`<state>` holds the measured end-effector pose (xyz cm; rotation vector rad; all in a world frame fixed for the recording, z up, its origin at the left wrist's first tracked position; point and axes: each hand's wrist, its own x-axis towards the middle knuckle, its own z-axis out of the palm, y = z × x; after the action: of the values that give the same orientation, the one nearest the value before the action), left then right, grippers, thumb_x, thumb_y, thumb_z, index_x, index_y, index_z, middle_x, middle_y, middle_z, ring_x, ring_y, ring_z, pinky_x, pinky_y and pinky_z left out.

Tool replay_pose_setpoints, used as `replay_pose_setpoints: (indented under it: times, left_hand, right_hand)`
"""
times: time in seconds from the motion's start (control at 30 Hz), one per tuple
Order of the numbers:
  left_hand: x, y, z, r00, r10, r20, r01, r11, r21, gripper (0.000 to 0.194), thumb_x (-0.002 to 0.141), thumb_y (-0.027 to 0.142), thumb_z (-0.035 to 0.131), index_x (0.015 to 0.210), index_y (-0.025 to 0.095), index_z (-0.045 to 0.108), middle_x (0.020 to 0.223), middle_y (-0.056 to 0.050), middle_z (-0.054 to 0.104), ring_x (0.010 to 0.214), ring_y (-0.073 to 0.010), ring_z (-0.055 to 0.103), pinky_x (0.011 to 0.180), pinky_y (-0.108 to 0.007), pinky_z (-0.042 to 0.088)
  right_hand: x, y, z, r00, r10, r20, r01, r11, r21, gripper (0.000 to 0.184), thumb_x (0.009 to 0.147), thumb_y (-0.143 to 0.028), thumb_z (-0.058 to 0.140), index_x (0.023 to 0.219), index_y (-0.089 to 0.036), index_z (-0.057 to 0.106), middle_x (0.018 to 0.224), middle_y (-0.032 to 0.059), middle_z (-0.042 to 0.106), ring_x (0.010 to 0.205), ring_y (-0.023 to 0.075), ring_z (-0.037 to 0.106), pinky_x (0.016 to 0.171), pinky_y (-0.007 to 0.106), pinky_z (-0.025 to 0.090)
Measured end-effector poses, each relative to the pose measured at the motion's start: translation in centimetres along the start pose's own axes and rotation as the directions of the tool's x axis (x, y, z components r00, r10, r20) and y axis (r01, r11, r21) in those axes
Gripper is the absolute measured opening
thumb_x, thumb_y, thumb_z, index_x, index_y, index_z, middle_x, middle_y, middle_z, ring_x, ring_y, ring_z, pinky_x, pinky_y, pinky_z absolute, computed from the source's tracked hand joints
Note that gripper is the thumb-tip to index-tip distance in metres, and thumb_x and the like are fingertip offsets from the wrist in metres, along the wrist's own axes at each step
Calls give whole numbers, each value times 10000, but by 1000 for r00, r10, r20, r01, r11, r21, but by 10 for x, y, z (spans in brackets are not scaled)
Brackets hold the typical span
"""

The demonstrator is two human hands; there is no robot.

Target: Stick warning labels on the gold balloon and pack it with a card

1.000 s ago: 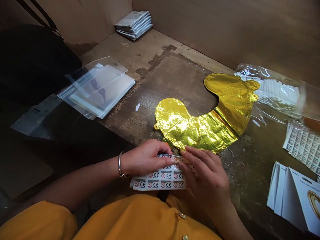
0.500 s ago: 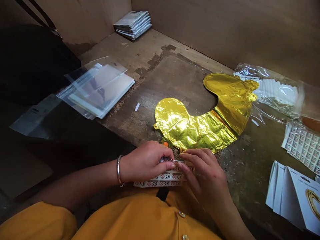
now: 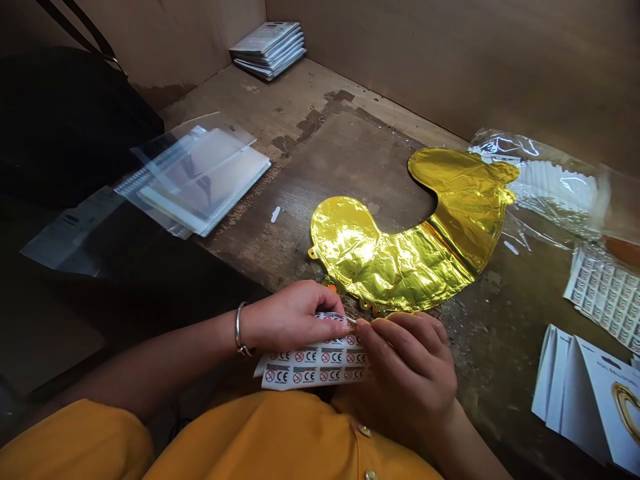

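Note:
A white sheet of CE stickers point(image 3: 310, 372) lies across my lap at the table's front edge. My left hand point(image 3: 295, 319) is closed on the sheet's upper edge, thumb on top. Thumb and fingertips of my right hand point(image 3: 413, 357) are pinched at the same edge, right beside the left thumb. Whether a loose sticker sits between those right fingertips is too small to tell. Just beyond both hands, a flat gold foil balloon point(image 3: 400, 267), curved and uninflated, rests on the table with its small tabs towards me.
Clear plastic sleeves point(image 3: 205, 177) lie on the left, below a stack of folded cards point(image 3: 270, 50) in the back corner. At right are a clear bag of white sticks point(image 3: 555, 190), more sticker sheets point(image 3: 603, 290) and printed balloon cards point(image 3: 585, 393). A dark bag point(image 3: 70, 127) occupies the far left.
The right hand's fingers have curled into a tighter pinch at the sticker sheet's edge. The sheet has tilted so more of its lower rows show. The balloon stays in place.

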<state>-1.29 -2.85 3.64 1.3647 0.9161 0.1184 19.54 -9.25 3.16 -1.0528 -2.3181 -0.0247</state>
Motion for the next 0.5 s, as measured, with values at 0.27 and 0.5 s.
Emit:
replay_pose_setpoints:
  times: [0.27, 0.5]
  left_hand:
    - [3, -3, 0, 1000, -10, 24, 12, 995, -101, 213, 785, 350, 625, 772, 138, 609, 670, 26, 551, 579, -86, 462, 504, -179, 352]
    - [3, -6, -1, 998, -31, 61, 43, 979, -198, 226, 773, 363, 633, 761, 143, 580, 649, 35, 539, 549, -79, 452, 498, -183, 347]
  right_hand:
    - [-2, -1, 1, 1000, 8, 10, -8, 1000, -11, 277, 824, -122, 620, 1097, -166, 634, 861, 28, 715, 821, 169, 592, 740, 340, 407]
    - [-2, -1, 5, 998, 11, -55, -11, 1000, -9, 272, 789, -126, 609, 1056, -162, 647, 828, 32, 693, 792, 174, 587, 705, 345, 394]
